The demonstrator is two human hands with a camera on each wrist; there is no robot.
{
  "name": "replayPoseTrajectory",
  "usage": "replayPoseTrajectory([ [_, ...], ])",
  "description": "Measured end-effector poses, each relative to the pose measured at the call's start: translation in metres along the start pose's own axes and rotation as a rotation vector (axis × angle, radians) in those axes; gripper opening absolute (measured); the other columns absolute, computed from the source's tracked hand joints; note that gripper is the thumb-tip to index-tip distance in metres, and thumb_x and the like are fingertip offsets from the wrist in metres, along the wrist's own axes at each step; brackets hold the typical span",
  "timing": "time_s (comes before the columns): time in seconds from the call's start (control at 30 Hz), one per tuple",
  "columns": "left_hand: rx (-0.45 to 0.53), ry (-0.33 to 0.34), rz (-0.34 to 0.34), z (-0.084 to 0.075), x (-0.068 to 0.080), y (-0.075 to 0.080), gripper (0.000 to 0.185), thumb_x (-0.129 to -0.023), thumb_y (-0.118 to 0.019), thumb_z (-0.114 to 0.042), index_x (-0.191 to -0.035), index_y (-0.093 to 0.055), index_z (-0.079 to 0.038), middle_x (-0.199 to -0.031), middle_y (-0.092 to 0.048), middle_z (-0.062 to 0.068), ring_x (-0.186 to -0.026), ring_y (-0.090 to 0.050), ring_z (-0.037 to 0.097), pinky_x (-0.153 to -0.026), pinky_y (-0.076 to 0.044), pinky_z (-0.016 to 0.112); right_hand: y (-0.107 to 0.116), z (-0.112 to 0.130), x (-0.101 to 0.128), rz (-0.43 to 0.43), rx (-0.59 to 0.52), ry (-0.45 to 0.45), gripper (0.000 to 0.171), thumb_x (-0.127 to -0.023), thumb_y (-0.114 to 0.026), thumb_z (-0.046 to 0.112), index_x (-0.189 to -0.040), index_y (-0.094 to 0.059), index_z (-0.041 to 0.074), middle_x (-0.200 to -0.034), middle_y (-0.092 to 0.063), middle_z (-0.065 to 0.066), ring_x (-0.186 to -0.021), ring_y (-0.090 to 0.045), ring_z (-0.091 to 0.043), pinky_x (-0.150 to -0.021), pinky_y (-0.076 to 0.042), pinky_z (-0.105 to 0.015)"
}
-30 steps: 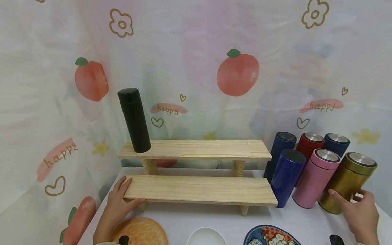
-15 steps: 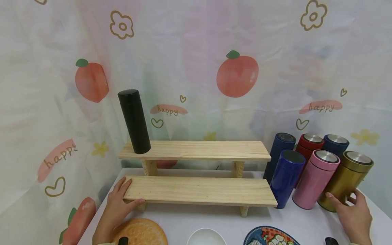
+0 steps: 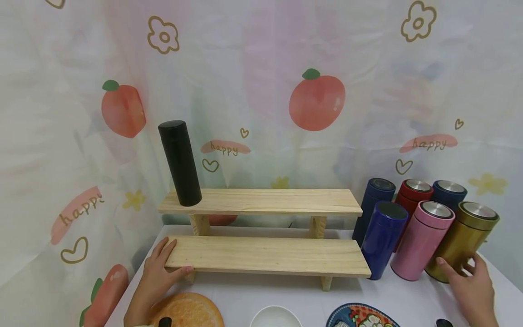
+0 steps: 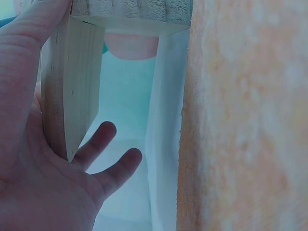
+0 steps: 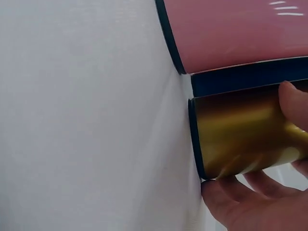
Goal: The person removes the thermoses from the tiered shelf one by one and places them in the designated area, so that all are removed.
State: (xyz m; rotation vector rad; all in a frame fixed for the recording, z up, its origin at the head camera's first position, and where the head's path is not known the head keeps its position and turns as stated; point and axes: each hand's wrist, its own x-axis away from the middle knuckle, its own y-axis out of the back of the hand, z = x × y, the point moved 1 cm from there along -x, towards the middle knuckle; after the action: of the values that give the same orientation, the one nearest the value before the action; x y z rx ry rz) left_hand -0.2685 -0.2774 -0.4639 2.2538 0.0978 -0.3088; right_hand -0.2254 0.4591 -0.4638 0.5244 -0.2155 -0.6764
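A two-tier wooden shelf (image 3: 261,255) stands on the white table. At its left, my left hand (image 3: 154,272) grips the end of the lower board, fingertips over the top and thumb along the front edge; the left wrist view shows two fingers reaching beneath the board (image 4: 79,86). My right hand (image 3: 471,285) holds a gold thermos (image 3: 463,240) low on its body, thumb in front and fingers round the right side. In the right wrist view the thermos base (image 5: 196,139) is at the table surface. A black thermos (image 3: 180,163) stands on the upper board's left end.
Left of the gold thermos are a pink thermos (image 3: 422,240), a blue one (image 3: 384,240), a dark blue one (image 3: 369,209), a red one (image 3: 412,194) and a navy one (image 3: 449,194). In front lie an orange round mat (image 3: 192,311), a white dish (image 3: 275,316) and a patterned plate (image 3: 361,316).
My right hand and the top of the gold thermos have shifted slightly left, toward the pink thermos. My left hand keeps its hold on the shelf.
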Motion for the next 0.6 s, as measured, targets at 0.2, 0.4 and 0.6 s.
replayPoseTrajectory([
  [0.2,-0.002,-0.009,-0.008,0.0,-0.001,-0.001,0.101,-0.085,-0.089,-0.047,-0.161,-0.042,0.0,-0.169,-0.024,0.029,-0.144,-0.024,0.068,-0.108,-0.027,0.082,0.004,0.008,0.001,0.016,-0.072,0.0,0.097,-0.109,-0.056,0.041,-0.167,0.005,-0.007,-0.171,-0.002,-0.036,-0.156,-0.013,-0.056,-0.119,-0.024,-0.069],
  [0.4,-0.012,-0.006,-0.002,-0.002,-0.001,0.0,0.101,-0.085,-0.089,-0.048,-0.161,-0.042,0.0,-0.169,-0.023,0.029,-0.145,-0.024,0.068,-0.108,-0.027,0.082,0.014,0.041,0.024,-0.193,-0.242,0.044,0.078,-0.111,-0.048,0.03,-0.174,-0.003,0.017,-0.179,-0.001,-0.013,-0.164,0.0,-0.027,-0.127,-0.011,-0.049],
  [0.6,0.0,0.014,0.009,-0.003,0.0,0.002,0.101,-0.086,-0.088,-0.048,-0.162,-0.04,-0.001,-0.17,-0.022,0.028,-0.147,-0.022,0.067,-0.109,-0.025,0.082,0.024,0.069,0.042,-0.316,-0.336,0.156,0.07,-0.111,-0.044,0.023,-0.173,-0.012,0.03,-0.179,-0.008,0.005,-0.162,-0.004,-0.008,-0.126,-0.004,-0.031],
])
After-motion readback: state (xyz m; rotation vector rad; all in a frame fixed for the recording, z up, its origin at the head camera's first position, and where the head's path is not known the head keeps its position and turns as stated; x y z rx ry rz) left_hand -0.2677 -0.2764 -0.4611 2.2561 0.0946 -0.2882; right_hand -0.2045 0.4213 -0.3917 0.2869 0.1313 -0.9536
